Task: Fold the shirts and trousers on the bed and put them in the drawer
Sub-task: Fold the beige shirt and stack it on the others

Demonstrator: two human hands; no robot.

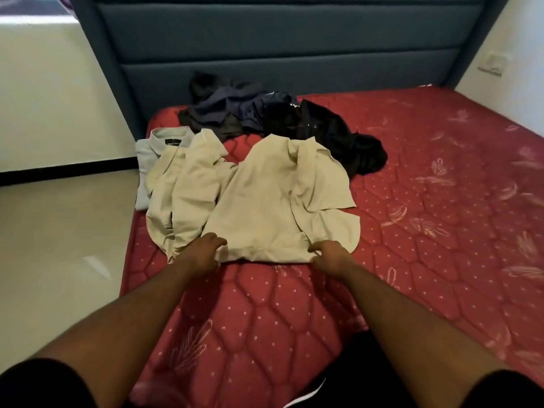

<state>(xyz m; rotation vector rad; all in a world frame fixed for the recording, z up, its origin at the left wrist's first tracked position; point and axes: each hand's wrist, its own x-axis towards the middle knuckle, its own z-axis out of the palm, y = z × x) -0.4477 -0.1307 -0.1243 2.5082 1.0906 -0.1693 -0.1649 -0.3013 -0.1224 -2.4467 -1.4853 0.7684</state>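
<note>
A beige shirt lies spread back-up on the red mattress, its right sleeve folded inward. My left hand grips its near hem at the left corner. My right hand pinches the same hem at the right. A second beige shirt lies crumpled to the left, partly under the first. Beneath that, at the bed's left edge, is a light grey shirt with its collar label showing. A heap of dark navy and black clothes sits behind them near the headboard. No drawer is visible.
A blue padded headboard stands at the far end. Pale tiled floor runs along the bed's left side. A wall socket is at the upper right. The mattress extends bare to the right.
</note>
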